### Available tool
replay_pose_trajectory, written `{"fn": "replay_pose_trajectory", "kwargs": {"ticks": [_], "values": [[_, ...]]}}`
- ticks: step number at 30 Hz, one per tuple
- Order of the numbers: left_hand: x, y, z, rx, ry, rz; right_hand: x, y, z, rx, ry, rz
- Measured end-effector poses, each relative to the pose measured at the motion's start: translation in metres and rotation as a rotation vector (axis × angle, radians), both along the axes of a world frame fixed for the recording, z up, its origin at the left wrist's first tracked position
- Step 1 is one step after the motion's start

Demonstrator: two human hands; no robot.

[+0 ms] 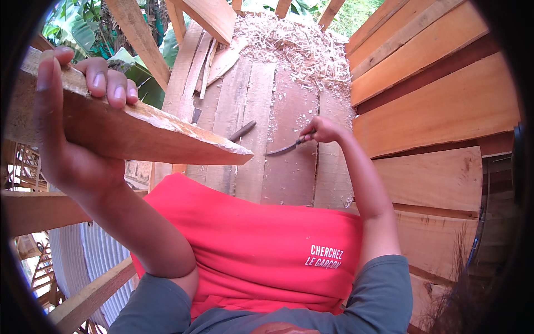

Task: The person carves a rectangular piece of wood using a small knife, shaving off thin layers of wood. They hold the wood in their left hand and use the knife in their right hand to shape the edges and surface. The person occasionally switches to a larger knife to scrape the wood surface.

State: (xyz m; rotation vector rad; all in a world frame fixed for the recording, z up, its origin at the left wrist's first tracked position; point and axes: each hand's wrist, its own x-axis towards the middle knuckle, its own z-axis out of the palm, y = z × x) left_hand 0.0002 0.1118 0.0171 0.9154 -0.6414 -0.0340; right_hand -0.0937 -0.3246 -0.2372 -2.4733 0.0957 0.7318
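In my raised left hand I grip a thick wooden board, its fingers bent over the upper edge. That edge looks pale and roughly cut, and the board narrows to a point towards the middle of the view. My right hand is closed round the handle of a knife with a dark, curved blade. The blade points left, low over the plank floor and apart from the board. Left of the knife lies a dark brown stick-like handle; its other end is hidden behind the board.
Wood shavings are heaped at the far end of the plank floor. Plank walls rise on the right. Slanted timbers and leafy plants stand at the far left. Wooden rails and corrugated sheet are at the near left.
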Motion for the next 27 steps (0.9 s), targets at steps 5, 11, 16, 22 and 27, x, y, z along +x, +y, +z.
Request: {"fn": "replay_pose_trajectory", "kwargs": {"ticks": [5, 11, 16, 22, 27], "values": [[0.002, -0.001, -0.002, 0.002, 0.016, -0.024, 0.04, -0.05, 0.039, -0.65, -0.393, -0.564], [0.002, 0.0, -0.003, 0.02, 0.018, -0.004, 0.021, -0.046, 0.051, -0.069, -0.042, -0.022], [0.003, -0.003, -0.005, 0.028, 0.027, 0.019, 0.001, 0.03, 0.004, -0.008, 0.245, 0.314], [0.002, -0.002, -0.003, 0.027, 0.023, 0.016, 0.037, -0.027, 0.015, -0.438, -0.324, -0.328], [0.003, 0.001, -0.003, -0.011, 0.025, 0.039, 0.03, -0.077, 0.055, -0.332, -0.251, -0.266]]}}
